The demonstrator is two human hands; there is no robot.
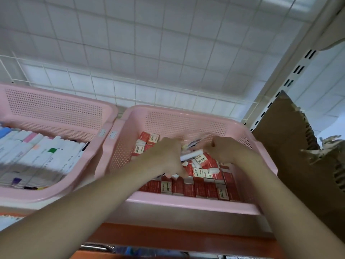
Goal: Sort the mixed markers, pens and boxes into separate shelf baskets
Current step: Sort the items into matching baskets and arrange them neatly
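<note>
Two bare forearms reach up from the bottom edge into the right-hand pink perforated plastic basket (186,201), which sits on a white wire-grid shelf (130,94). Inside it lie many small red-and-white cardboard boxes (201,187) printed "2B", packed in rows near the front wall and jumbled further back. Both hands work over the middle of this pile: the left hand (164,156) has its fingers curled down over a white marker barrel (192,155) lying across the boxes, seemingly gripping it, while the right hand (223,149) is curled too, pinching something thin and pale between the hands (motion blur hides what it is). A dark-tipped pen (194,143) pokes up just behind the gap between the hands. To the left, touching the first basket's rim, stands a second pink perforated basket (56,109) filled with white markers with coloured caps (43,152) laid side by side. A torn brown cardboard carton (298,156) stands just beside the right basket.
</note>
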